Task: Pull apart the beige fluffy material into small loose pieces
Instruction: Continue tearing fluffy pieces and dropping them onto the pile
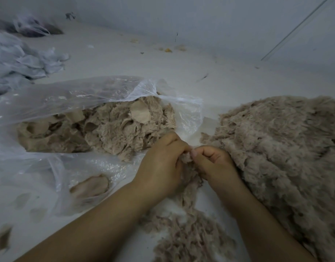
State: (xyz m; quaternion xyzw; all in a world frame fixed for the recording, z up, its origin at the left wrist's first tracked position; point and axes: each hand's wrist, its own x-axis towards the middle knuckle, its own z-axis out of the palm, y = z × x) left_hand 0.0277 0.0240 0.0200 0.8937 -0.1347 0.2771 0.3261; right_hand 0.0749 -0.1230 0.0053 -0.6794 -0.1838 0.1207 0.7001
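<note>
Head view: left hand [161,163] and right hand [214,163] close together at centre, fingers curled, both pinching one tuft of beige fluffy material [187,159] between them. Strand of the same stuff trailing down from the hands to loose shredded pieces [189,239] on the white worktop [229,76]. Large heap of fluffy material [284,144] just right of the right hand, touching its wrist. Clear plastic bag [77,95] to the left, mouth open toward the hands, holding more beige pieces [125,127]. Crumpled pale fabric [21,61] at far left. Small scraps [168,50] scattered near the pale wall [200,19] behind.
</note>
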